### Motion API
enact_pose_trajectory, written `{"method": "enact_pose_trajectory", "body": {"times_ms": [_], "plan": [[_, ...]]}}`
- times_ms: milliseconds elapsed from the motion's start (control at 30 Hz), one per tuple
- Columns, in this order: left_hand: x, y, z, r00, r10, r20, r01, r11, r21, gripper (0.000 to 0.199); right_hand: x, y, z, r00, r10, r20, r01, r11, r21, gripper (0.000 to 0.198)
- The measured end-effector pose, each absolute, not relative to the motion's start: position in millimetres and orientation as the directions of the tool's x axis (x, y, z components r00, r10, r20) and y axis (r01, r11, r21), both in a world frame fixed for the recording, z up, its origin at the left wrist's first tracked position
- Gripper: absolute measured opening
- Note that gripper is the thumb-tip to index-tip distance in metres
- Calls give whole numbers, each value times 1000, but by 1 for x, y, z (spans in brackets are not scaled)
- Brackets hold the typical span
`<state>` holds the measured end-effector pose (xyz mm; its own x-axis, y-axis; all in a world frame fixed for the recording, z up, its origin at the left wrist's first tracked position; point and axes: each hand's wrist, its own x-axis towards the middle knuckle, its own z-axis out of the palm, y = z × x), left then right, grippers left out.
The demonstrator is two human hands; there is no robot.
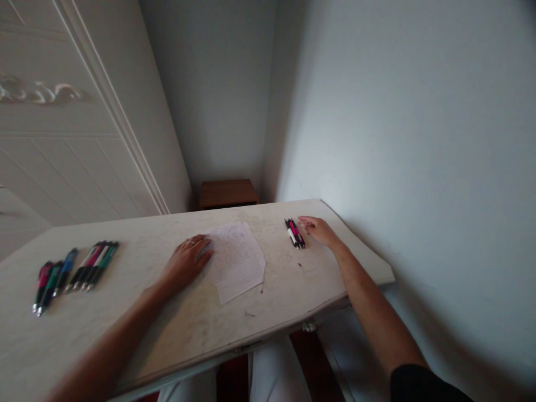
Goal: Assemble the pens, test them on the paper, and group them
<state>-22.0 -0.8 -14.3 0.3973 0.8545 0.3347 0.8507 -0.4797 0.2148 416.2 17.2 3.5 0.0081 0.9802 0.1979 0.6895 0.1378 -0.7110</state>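
- Head view: dark-and-pink pens (295,233) lie near the desk's (140,245) far right corner; likely light, stiff, best pinched mid-barrel.
- Right hand (317,229), fingers loosely parted, beside them.
- Left hand (188,258), spread, rests on papers (238,262), probably floppy.

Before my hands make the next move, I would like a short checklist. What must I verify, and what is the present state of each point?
1. Left hand at the papers: ok, it lies on their left edge.
2. Right hand free: ok, no held object shows.
3. Right pens near the right hand: ok, lying side by side just beside it.
4. Right hand touching these pens: cannot tell.
5. Papers squared: not ok, their edges do not line up.
6. All pens together: not ok, left pens lie apart.
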Motion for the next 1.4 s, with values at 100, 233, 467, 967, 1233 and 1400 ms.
{"method": "enact_pose_trajectory", "body": {"times_ms": [100, 233, 467, 967, 1233, 1400], "plan": [[-22, 0, -15, 392, 859, 329, 854, -473, 216, 50, 412, 20, -1, -24, 976, 218, 694, 173, -699, 36], [-22, 1, -16, 393, 860, 325, 856, -472, 213, 51, 413, 24, -6, -10, 966, 258, 696, 191, -692, 33], [-21, 1, -12, 387, 868, 311, 852, -466, 240, 50, 414, 28, -14, 95, 951, 294, 644, 166, -746, 26], [-33, -16, 6, 143, 780, 609, 728, -500, 470, 35, 413, 25, -14, 235, 924, 302, 594, 109, -797, 26], [-94, -61, 15, -167, 653, 739, 900, -205, 385, 28, 412, 19, -11, 197, 933, 302, 571, 141, -809, 26], [-131, -92, 12, -301, 804, 513, 953, 238, 187, 47, 418, 24, -19, 193, 926, 323, 584, 156, -797, 27]]}}
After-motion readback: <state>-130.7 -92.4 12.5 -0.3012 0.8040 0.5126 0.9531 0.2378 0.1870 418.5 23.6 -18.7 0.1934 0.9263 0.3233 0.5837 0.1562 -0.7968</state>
